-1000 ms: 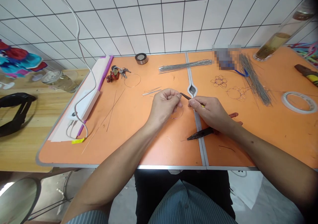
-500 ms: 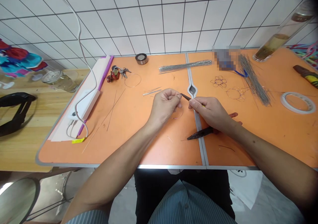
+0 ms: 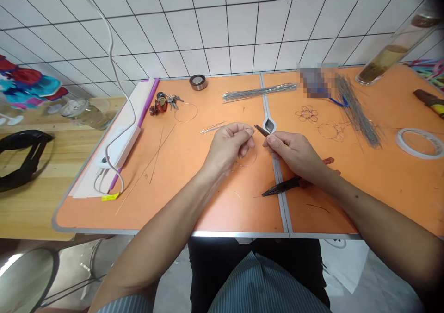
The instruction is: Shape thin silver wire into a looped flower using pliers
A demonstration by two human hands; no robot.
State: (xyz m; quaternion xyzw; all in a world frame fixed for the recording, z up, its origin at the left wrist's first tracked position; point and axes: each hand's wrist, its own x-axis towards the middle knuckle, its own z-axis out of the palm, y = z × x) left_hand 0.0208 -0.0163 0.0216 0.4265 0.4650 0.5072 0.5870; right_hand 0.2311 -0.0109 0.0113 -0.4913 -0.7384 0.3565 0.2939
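Two hands; clock centred between them, 12 = straight ahead. Left hand (image 3: 231, 144): thumb and forefinger pinched together, contents too small to tell. One wire loop (image 3: 247, 165) just below, toward 7; held or lying, unclear. Right hand (image 3: 293, 151): grip closed around one small tool (image 3: 261, 131), dark tip aimed at 10, apart from the left hand. Risks (judged): tip slipping off fine wire could prick a finger; uneven force could bend the loop. Pliers (image 3: 282, 186), one pair, at 5: a lowered right wrist might nudge them. Wire bundles, two: straight bundle (image 3: 258, 92) at 12, frayed bundle (image 3: 359, 114) between 2 and 3. Wire flower (image 3: 307, 113), one, at 2.
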